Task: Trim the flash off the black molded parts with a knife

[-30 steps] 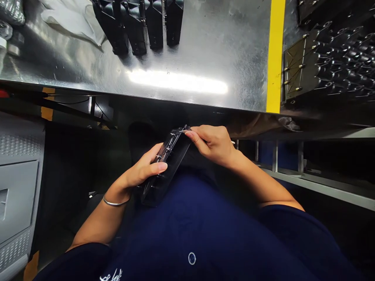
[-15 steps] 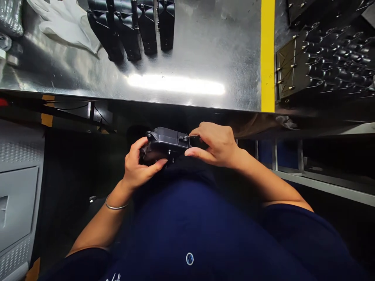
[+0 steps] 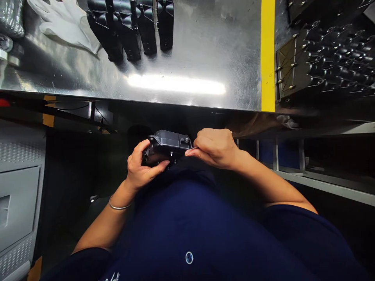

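Black plastic housing (image 3: 172, 139) held in both hands in front of the torso, just short of the front edge of a steel worktable (image 3: 211, 43) as seen from above. The left hand (image 3: 140, 166) grasps the housing at its left end, the thumb along the near side and the fingers around the far side; a bracelet (image 3: 119, 208) encircles the wrist. The right hand (image 3: 216, 146), its fingers curled and the thumb pressed against the index finger, pinches a thin piece (image 3: 193, 149) at the housing's right end; most of this piece is hidden, and its nature cannot be told. Small metal pins project from the housing's near side, and a screw-like fitting sits near its right end. On the worktable, four black moulded parts (image 3: 147, 33) stand side by side in a row, with a white glove (image 3: 66, 31) lying to their left. A strip of yellow tape (image 3: 267, 58) crosses the surface; to its right lies a dense group of black components (image 3: 293, 68) bearing brass-coloured fasteners. A grey plastic cabinet (image 3: 20, 187) occupies the left margin, and a metal rail (image 3: 322, 187) runs below the table at right. The wearer's shirt (image 3: 187, 218) is dark blue.
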`<state>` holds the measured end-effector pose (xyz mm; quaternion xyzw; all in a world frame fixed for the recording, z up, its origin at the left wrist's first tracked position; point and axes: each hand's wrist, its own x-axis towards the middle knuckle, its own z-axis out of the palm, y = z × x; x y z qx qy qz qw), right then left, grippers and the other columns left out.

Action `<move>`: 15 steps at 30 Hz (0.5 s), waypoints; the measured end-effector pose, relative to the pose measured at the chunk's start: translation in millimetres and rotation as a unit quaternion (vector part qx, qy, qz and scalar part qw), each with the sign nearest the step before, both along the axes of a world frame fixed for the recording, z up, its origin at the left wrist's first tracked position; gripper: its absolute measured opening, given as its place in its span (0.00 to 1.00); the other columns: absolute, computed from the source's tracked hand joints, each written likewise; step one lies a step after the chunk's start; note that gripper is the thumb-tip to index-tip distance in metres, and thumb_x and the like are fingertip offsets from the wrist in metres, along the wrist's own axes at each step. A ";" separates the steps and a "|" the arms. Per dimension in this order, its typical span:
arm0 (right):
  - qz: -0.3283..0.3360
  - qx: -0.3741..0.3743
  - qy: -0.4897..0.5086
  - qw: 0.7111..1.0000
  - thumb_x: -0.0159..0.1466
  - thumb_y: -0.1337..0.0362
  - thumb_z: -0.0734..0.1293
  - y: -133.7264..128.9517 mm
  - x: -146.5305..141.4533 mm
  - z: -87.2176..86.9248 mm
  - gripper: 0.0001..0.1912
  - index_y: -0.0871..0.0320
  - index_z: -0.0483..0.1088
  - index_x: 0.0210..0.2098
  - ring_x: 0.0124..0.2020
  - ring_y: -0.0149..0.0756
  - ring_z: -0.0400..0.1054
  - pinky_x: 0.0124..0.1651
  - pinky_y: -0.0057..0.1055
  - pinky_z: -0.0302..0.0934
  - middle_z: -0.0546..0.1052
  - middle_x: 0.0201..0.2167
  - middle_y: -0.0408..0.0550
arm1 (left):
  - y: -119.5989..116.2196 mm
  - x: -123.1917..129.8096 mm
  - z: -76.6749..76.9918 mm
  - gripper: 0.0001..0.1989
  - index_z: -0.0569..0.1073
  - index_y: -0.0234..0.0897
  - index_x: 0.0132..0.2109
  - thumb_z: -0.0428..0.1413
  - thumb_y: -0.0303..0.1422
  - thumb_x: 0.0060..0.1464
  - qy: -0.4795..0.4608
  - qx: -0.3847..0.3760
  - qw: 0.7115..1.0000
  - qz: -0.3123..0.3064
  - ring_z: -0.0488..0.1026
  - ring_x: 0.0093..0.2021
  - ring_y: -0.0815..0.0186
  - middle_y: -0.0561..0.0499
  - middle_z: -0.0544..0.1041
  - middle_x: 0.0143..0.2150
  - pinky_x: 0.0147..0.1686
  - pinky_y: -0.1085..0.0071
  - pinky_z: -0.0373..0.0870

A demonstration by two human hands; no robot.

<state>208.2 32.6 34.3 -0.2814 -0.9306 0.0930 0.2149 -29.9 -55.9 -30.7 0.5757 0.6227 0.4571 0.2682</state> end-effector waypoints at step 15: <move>0.016 -0.028 0.105 0.994 0.73 0.53 0.56 0.1 3.0 -1.9 0.24 0.59 0.69 0.27 0.22 0.27 0.60 0.26 0.27 0.51 0.67 0.19 0.41 | 4.5 -1.3 7.3 0.27 0.69 0.38 0.49 0.69 0.40 0.44 -0.209 -0.112 0.966 -0.107 0.78 0.32 0.64 0.52 0.78 0.34 0.33 0.69 0.76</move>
